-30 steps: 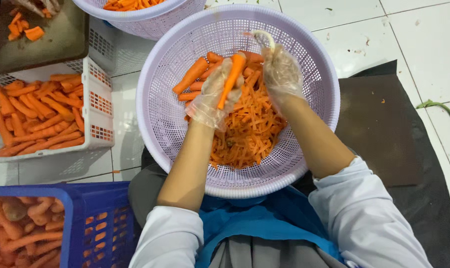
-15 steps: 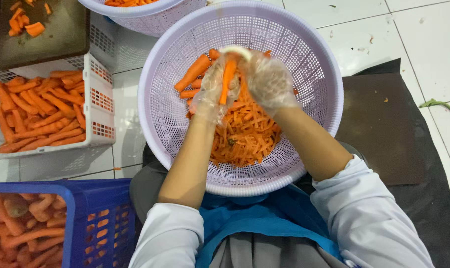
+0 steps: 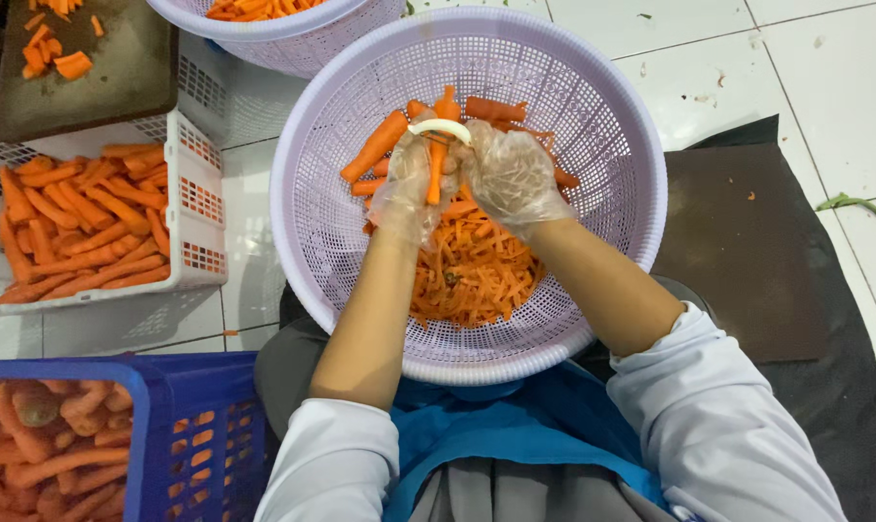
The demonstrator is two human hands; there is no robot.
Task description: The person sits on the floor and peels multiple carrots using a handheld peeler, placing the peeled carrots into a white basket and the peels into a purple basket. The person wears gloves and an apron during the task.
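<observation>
Since a second ago I see both gloved hands closer together: my left hand is closed around a carrot, held upright over the lilac basket. My right hand grips a white peeler across the carrot's far end; by my reading, a fresh peeling stroke starts here, above the peelings.

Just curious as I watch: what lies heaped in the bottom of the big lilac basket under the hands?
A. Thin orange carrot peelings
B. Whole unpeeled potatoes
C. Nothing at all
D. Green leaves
A: a heap of thin orange peelings lies in the lilac basket, below the gloved hands and the carrot they hold.
</observation>
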